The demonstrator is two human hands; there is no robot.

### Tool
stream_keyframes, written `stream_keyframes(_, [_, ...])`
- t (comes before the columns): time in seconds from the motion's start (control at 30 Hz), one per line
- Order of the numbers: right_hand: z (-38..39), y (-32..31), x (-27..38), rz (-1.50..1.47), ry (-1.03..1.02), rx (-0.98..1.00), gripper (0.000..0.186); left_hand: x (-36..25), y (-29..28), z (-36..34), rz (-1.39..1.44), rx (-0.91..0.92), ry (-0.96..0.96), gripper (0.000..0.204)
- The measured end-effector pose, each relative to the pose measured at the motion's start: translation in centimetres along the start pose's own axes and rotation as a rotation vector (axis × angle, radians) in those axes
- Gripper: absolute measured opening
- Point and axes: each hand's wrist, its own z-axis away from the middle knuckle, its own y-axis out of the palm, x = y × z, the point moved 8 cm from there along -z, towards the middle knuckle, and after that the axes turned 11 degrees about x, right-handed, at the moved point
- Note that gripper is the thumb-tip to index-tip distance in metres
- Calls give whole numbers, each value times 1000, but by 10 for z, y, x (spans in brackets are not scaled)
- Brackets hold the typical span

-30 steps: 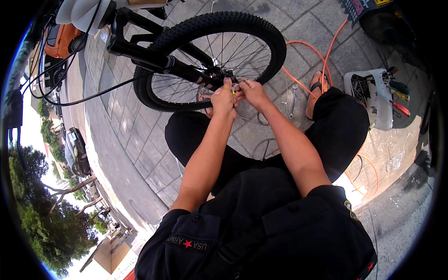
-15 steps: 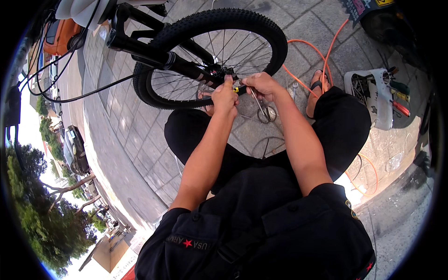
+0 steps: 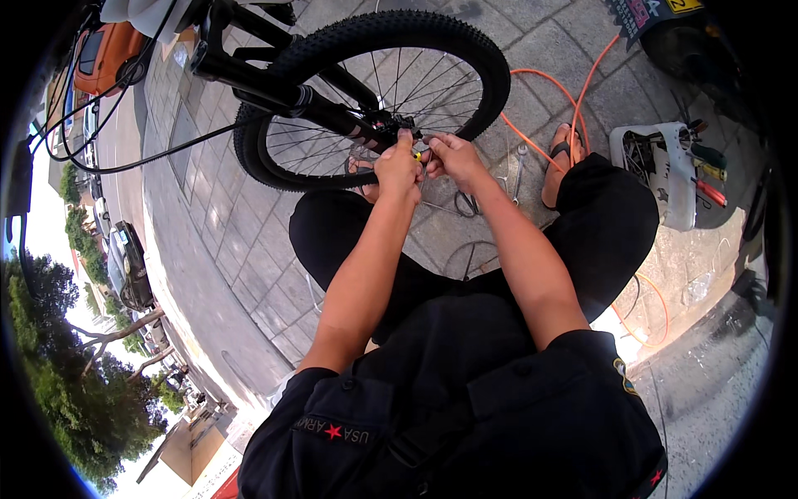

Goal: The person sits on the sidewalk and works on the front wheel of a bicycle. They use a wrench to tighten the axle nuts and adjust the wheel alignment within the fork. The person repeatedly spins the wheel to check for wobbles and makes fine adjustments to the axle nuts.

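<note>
A bicycle front wheel point(image 3: 489, 66) with a black knobby tyre sits in a black suspension fork point(image 3: 312, 108). At its hub point(image 3: 391, 129), both of my hands work close together. My left hand point(image 3: 397, 170) is closed with the thumb pointing up against the hub area. A small yellow piece point(image 3: 419, 156) shows beside its fingers, but what they grip is hidden. My right hand point(image 3: 453, 158) pinches something at the hub's right side, too small to make out. Below that hand, dark looped handles or cable point(image 3: 466, 204) lie on the paving.
A combination wrench point(image 3: 520, 170) lies right of my hands. An orange hose point(image 3: 540, 73) curves past my right foot. Farther right stands a white open casing point(image 3: 682, 200) with screwdrivers point(image 3: 711, 193) in it. Black cables point(image 3: 166, 162) hang from the bike at upper left.
My right hand has shifted slightly left and turned, its fingers now pinching nearer the left hand. The long silver tool shafts that showed under it are no longer visible. The left hand stays put.
</note>
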Motion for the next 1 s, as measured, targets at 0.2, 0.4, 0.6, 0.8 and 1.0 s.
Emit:
stream_keyframes(0.2, [-4,6,-6,-97,-143,-8,30,1,0,-1,16,21,-7,39])
stream_keyframes(0.4, [-8,4,-10,-107,-190,12,30,0,2,-1,15,40,-2,40])
stream_keyframes(0.6, [-10,4,-13,-128,-199,14,30,1,0,0,16,39,-12,40])
stream_keyframes(0.8, [-13,0,-8,-24,-300,-67,30,-2,4,8,-36,30,-55,33])
stream_keyframes(1.0, [7,0,35,253,153,-9,24,-3,1,6,-24,-9,-9,41])
